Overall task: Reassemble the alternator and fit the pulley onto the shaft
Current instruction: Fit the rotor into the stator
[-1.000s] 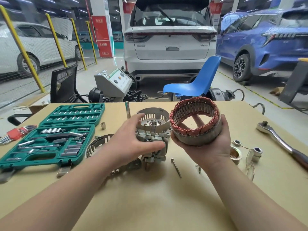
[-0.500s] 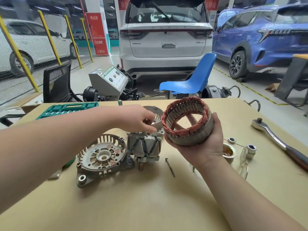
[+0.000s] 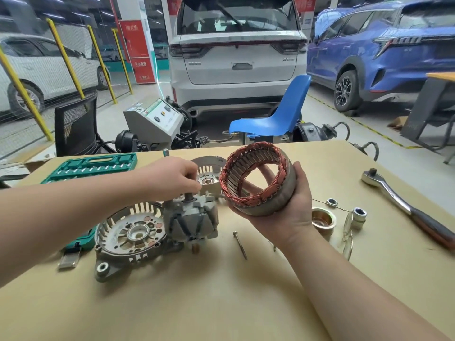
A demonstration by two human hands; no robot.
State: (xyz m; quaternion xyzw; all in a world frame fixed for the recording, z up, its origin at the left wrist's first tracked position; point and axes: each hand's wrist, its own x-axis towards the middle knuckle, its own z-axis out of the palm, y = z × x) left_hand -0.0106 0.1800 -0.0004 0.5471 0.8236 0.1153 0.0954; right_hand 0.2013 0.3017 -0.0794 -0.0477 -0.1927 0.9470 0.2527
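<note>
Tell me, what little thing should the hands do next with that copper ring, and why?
Probably lower the stator over the rotor. The right hand holds the ring up in the air, open in the middle, while the left hand pinches the shaft top, standing the rotor upright on the table. The left hand's fingers would need to let go first.

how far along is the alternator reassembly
Early. Nothing looks joined yet: the rear housing and front housing lie apart on the table. In hand: the left hand pinches the shaft of the rotor, and the right hand holds the stator. Left: stacking the parts, bolting up, fitting the pulley.
</note>
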